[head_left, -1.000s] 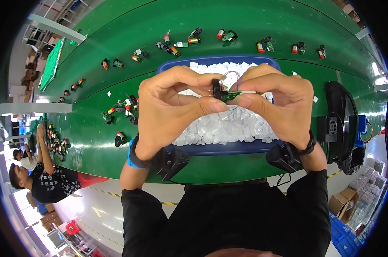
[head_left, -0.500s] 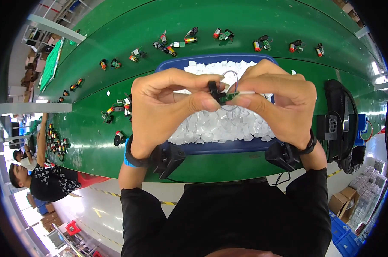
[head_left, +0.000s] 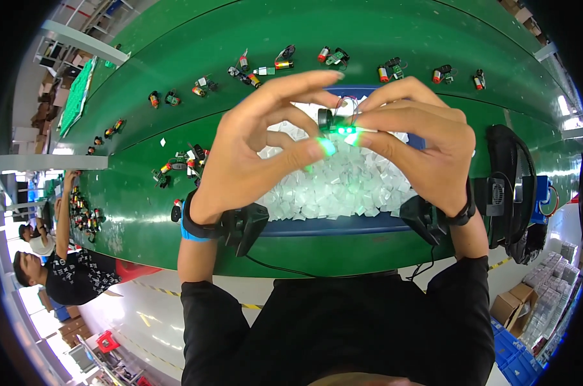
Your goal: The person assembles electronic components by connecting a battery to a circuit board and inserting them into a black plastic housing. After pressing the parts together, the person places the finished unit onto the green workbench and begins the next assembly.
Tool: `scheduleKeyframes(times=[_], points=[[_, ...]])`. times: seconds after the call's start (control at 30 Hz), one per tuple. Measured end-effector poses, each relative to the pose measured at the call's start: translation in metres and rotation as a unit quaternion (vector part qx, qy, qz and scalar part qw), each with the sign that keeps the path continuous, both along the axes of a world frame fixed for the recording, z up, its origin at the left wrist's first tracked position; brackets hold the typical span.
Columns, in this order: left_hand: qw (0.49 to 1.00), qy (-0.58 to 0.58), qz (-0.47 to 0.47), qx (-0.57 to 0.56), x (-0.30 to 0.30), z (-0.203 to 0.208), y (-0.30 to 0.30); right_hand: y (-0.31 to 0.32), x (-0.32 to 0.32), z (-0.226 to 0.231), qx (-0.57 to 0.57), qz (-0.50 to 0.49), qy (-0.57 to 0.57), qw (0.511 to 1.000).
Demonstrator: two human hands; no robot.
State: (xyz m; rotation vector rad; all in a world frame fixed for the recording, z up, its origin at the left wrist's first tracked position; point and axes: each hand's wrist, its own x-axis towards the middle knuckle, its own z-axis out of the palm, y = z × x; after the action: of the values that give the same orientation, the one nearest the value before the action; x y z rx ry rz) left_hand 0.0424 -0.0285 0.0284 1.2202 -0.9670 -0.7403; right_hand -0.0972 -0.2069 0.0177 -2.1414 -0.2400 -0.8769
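A small green circuit board [head_left: 345,129] with thin wires is pinched between the thumb and fingers of my right hand [head_left: 430,145]. Two green lights glow on it and tint the nearby fingertips. At the board's left end sits a black round part [head_left: 325,119]. My left hand [head_left: 243,151] is open beside that part, thumb and fingers spread around it; contact cannot be made out. Beneath both hands lies a blue tray [head_left: 333,226] full of small white pieces [head_left: 343,190].
Small assemblies with red and yellow cylinders [head_left: 283,65] form a loose arc across the green table [head_left: 381,29]. More are clustered [head_left: 182,162] left of the tray. A black case [head_left: 511,174] lies at right. Far left, a co-worker [head_left: 79,273] reaches over a pile of parts.
The board's green lights have come on. My left thumb and fingers have spread away from the black round part. My right hand still grips the board.
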Motion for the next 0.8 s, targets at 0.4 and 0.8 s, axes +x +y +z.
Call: scheduleKeyframes(times=[0.4, 0.8], points=[[0.915, -0.4, 0.046, 0.011, 0.008, -0.018, 0.008, 0.005, 0.002, -0.007, -0.128, -0.099, 0.026, 0.986], [0.977, 0.13, -0.041, 0.165, 0.021, -0.027, 0.002, 0.006, 0.009, -0.024, -0.234, -0.046, -0.037, 0.97]])
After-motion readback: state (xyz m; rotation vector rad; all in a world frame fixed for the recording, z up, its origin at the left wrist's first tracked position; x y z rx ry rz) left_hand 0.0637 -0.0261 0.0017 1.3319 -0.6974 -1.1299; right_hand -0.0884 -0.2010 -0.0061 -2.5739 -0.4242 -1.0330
